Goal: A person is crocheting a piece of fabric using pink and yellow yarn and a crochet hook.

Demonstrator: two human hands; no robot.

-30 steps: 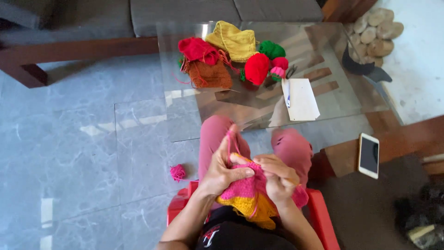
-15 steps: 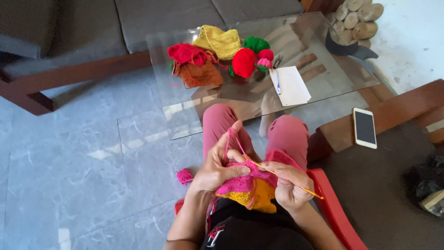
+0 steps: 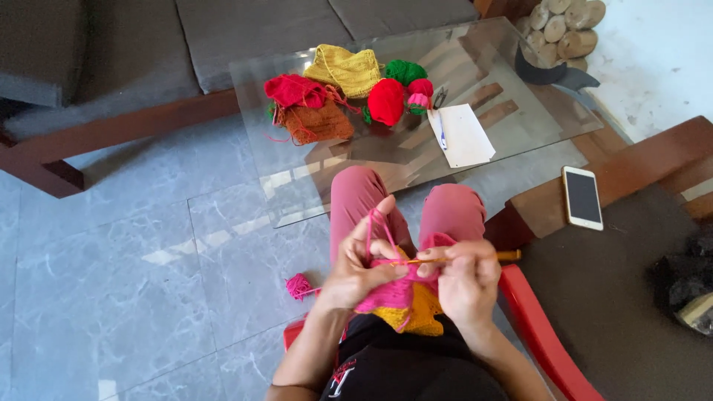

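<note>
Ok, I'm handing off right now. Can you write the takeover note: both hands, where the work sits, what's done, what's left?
Left hand: pinches the pink crochet piece, pink yarn looped over its raised forefinger.
Right hand: holds the crochet hook, tip at the piece.
Pink yarn ball lies on the floor at left.
Done: pink section joined to a yellow section; finished pieces on the glass table.
Left: the pink row is open, yarn uncut.

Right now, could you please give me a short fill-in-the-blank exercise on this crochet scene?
1. The right hand holds a crochet ____.
2. The small ball of pink yarn lies on the ____.
3. The phone lies on the person's ____ side.
4. The glass table carries a sheet of white ____.

Missing words: hook; floor; right; paper
</note>
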